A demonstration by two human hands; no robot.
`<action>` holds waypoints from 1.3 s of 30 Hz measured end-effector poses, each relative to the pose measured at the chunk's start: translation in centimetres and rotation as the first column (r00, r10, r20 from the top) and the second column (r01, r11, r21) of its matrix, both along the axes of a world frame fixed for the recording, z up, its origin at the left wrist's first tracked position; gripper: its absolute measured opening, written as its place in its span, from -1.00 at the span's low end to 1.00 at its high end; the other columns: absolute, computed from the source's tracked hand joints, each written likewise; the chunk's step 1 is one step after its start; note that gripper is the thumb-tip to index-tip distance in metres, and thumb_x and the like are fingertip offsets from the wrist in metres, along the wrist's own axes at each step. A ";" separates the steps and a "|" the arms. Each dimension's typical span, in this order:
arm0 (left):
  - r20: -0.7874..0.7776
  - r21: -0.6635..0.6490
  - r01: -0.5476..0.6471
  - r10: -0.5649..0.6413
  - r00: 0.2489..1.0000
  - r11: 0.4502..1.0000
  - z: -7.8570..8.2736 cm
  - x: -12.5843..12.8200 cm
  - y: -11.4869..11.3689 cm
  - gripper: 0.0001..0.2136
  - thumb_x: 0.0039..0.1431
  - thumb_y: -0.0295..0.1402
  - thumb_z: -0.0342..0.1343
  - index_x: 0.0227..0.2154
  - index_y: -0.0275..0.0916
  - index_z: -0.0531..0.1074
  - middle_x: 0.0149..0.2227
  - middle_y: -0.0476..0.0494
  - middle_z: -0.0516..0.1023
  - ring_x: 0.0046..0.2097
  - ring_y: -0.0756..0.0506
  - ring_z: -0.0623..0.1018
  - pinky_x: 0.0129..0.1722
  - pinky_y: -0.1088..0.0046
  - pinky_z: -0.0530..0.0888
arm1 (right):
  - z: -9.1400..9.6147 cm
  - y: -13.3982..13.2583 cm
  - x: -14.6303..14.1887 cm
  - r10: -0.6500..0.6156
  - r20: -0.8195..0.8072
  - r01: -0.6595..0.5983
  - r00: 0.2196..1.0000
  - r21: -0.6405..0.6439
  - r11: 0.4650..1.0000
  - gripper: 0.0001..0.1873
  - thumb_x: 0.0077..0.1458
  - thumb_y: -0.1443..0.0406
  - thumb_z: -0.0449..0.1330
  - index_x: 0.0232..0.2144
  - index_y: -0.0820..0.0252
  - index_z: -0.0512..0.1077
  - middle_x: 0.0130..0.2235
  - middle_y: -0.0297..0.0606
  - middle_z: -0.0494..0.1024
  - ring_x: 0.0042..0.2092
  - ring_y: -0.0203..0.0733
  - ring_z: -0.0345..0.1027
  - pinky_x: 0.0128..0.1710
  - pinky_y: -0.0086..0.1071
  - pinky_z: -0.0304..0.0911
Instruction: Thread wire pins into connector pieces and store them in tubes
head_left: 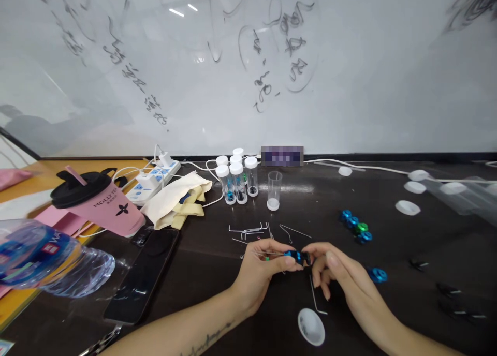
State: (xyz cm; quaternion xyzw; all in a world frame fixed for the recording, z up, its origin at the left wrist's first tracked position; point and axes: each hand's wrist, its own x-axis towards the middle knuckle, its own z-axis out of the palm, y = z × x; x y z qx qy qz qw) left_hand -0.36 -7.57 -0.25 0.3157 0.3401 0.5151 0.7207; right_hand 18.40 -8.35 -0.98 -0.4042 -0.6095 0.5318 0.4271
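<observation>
My left hand [258, 270] pinches a small blue-and-black metal part [294, 256] between thumb and fingers, with thin wires sticking out to its left. At the black end of that part, the thumb and index finger of my right hand [337, 270] close on it; its other fingers are curled. Below my right hand lies an L-shaped metal rod [319, 310], and nearer me a white round cap [311, 327]. Several bent thin rods [248, 231] lie beyond my left hand. To the right are blue knob-like pieces [378, 275] and a green one [362, 227].
Capped clear tubes [238, 182] stand at the back beside an uncapped tube [274, 191]. White caps [407, 207] and small black pieces [448, 290] lie right. Left are a phone [142, 276], water bottle [50, 257], pink cup [104, 203], cloth pouch [171, 198] and power strip [153, 182].
</observation>
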 end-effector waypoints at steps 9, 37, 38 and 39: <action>0.001 -0.007 -0.003 0.003 1.000 1.000 -0.1 0.0 0.0 -0.84 -0.15 -0.49 0.39 -0.43 -0.33 0.59 -0.47 -0.11 0.65 -0.40 -0.02 0.60 -0.22 0.45 0.50 | -0.2 0.0 0.1 0.011 0.065 -0.012 0.998 0.016 1.000 -0.65 0.37 0.12 -0.12 -0.03 0.16 0.33 -0.45 -0.33 0.41 -0.49 -0.27 0.28 -0.49 -0.39 0.27; 0.012 -0.009 -0.011 0.011 1.000 1.000 -0.2 0.0 0.0 -0.82 -0.16 -0.51 0.40 -0.42 -0.33 0.58 -0.48 -0.11 0.65 -0.42 0.00 0.60 -0.25 0.51 0.48 | 0.2 -0.2 -0.1 0.008 0.097 -0.011 0.995 0.035 0.999 -0.64 0.37 0.11 -0.14 0.01 0.15 0.28 -0.43 -0.34 0.43 -0.48 -0.28 0.29 -0.48 -0.38 0.26; 0.015 -0.010 -0.010 0.010 1.000 1.000 -0.2 0.1 0.0 -0.83 -0.15 -0.51 0.39 -0.42 -0.33 0.58 -0.48 -0.11 0.66 -0.42 0.00 0.60 -0.25 0.51 0.48 | 0.2 -0.3 -0.1 0.009 0.088 -0.012 0.996 0.033 0.999 -0.64 0.37 0.11 -0.14 0.03 0.15 0.27 -0.42 -0.34 0.43 -0.48 -0.28 0.29 -0.49 -0.38 0.26; 0.017 -0.010 -0.008 0.009 1.000 1.000 -0.1 0.1 0.0 -0.83 -0.15 -0.51 0.39 -0.41 -0.33 0.58 -0.47 -0.12 0.66 -0.42 0.00 0.60 -0.25 0.51 0.48 | 0.2 -0.3 -0.1 0.010 0.084 -0.013 0.996 0.035 0.999 -0.64 0.37 0.11 -0.14 0.04 0.15 0.26 -0.42 -0.34 0.43 -0.48 -0.27 0.29 -0.50 -0.38 0.26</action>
